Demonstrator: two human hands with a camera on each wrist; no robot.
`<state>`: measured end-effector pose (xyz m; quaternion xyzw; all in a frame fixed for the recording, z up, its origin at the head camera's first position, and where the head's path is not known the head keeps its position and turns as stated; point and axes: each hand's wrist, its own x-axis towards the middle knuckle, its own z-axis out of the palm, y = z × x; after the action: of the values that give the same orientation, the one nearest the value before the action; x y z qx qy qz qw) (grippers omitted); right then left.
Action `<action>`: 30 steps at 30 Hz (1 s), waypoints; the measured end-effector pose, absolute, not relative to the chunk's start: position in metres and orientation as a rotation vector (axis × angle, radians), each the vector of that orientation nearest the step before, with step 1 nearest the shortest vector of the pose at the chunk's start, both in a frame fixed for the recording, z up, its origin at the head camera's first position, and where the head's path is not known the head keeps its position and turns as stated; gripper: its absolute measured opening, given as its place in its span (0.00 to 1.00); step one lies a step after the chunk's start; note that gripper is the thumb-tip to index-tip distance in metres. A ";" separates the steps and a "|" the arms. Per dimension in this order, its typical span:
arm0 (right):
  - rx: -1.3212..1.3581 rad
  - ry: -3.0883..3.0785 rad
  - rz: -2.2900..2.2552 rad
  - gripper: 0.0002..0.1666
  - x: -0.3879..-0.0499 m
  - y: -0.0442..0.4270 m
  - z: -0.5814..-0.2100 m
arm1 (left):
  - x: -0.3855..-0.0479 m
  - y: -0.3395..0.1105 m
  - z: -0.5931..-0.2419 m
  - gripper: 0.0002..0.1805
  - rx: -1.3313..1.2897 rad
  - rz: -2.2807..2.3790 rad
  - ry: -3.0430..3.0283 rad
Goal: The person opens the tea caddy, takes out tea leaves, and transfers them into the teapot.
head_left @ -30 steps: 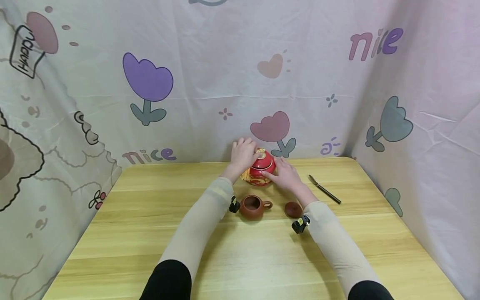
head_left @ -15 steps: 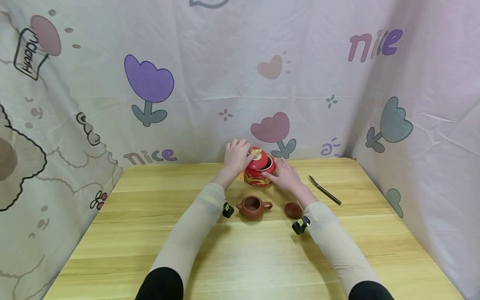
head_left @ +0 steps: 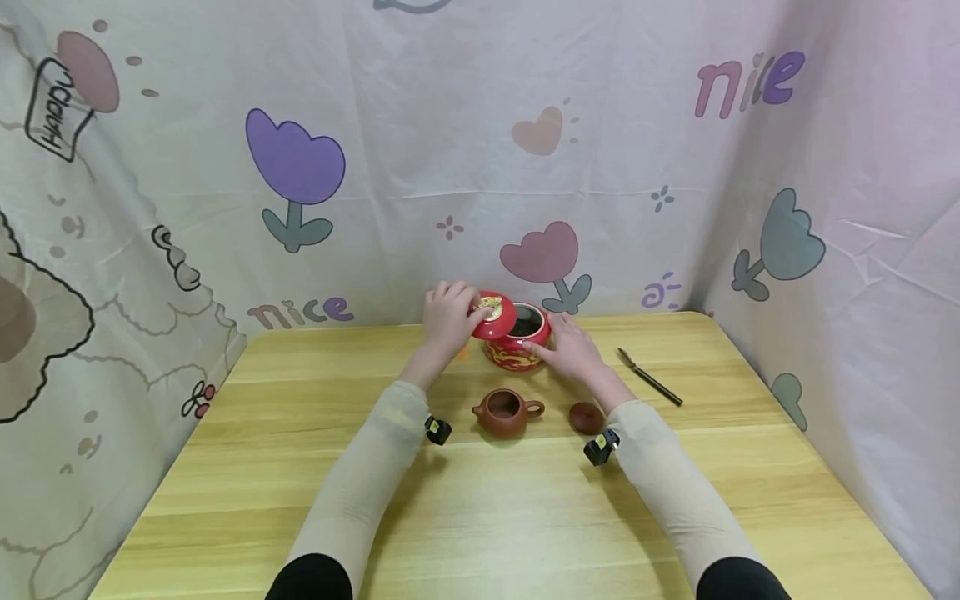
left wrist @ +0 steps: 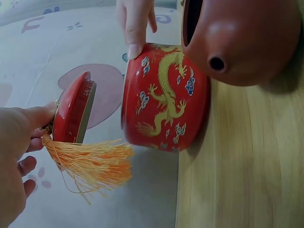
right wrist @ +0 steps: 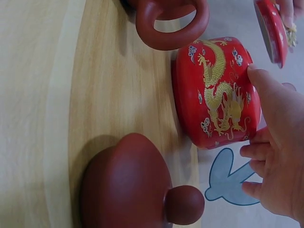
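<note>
My left hand pinches the gold knob of a red lid, from which an orange tassel hangs. The lid is lifted off and to the left of a red jar with a gold dragon on its side. Dark contents show inside the jar's mouth in the head view. My right hand holds the jar at its right side, thumb on the near wall near the rim and fingers behind. Nearer to me stands a brown clay teapot, uncovered, its spout to the left and handle to the right.
The teapot's round lid lies on the table right of the teapot, close to my right wrist. Further right is a slim dark tool with a pointed tip. A printed cloth hangs behind the wooden table.
My left hand has raised the red lid off the jar and carried it left, uncovering the jar's mouth. My right hand has stayed on the jar.
</note>
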<state>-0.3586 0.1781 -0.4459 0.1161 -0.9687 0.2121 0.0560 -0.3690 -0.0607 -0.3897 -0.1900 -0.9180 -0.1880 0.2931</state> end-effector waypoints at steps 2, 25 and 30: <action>0.352 -2.938 0.647 0.53 -0.358 0.178 -0.446 | -0.367 -0.065 -0.391 0.16 -0.497 -0.521 -2.421; 0.350 -2.931 0.639 0.54 -0.360 0.180 -0.448 | -0.347 -0.116 -0.413 0.15 -0.498 -0.438 -2.465; 0.361 -2.928 0.633 0.55 -0.358 0.179 -0.447 | -0.348 -0.123 -0.424 0.15 -0.493 -0.422 -2.488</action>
<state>-0.3583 0.1788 -0.4473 0.1196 -0.9685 0.2095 0.0620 -0.3479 -0.1230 -0.4239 -0.1838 -0.9286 -0.1575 0.2812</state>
